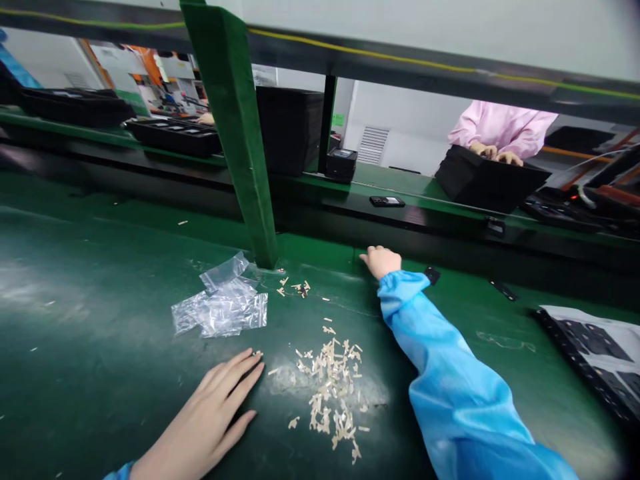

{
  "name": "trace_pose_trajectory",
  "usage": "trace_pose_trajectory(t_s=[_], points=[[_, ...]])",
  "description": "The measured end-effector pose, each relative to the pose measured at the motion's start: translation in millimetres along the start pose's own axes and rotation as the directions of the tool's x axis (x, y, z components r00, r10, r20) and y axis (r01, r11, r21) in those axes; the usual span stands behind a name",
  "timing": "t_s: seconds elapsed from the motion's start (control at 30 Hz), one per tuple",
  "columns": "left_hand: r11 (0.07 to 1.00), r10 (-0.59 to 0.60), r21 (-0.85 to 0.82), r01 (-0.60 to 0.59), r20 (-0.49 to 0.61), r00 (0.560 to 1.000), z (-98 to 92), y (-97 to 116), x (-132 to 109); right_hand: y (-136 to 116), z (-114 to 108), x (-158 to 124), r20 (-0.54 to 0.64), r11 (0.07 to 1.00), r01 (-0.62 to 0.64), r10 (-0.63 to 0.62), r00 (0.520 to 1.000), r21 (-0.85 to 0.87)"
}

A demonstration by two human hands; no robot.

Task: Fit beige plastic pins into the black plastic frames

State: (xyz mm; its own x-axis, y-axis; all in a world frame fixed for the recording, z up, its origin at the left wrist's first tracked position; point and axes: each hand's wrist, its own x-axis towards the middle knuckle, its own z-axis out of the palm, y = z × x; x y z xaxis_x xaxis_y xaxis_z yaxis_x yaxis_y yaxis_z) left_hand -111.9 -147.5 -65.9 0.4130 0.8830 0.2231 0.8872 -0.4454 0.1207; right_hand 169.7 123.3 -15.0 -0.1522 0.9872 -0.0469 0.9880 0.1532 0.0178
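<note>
Dozens of small flat tan slips lie heaped on the dark green tabletop, with the heap's long axis running away from you. It sits just right of your left hand, the nearer one, which rests flat with its grip spread apart and its fingertips at a stray slip. Your right hand lies well beyond the heap, fingers curled under; whether its grip holds anything, you cannot tell. Crumpled clear plastic bags lie near the green post.
</note>
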Motion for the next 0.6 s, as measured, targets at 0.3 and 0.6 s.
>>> trace_pose_trajectory(t_s=[0.3,0.6], points=[[0.910,0.186,-0.402,-0.103,0.173,0.967,2.8,50,37,-101,32,-31,0.142,0.833,0.510,-0.543,0.828,0.214],[0.732,-0.023,-0.668,0.135,0.174,0.985,-5.3,35,80,-104,36,-22,0.172,0.824,0.510,-0.555,0.814,0.247]])
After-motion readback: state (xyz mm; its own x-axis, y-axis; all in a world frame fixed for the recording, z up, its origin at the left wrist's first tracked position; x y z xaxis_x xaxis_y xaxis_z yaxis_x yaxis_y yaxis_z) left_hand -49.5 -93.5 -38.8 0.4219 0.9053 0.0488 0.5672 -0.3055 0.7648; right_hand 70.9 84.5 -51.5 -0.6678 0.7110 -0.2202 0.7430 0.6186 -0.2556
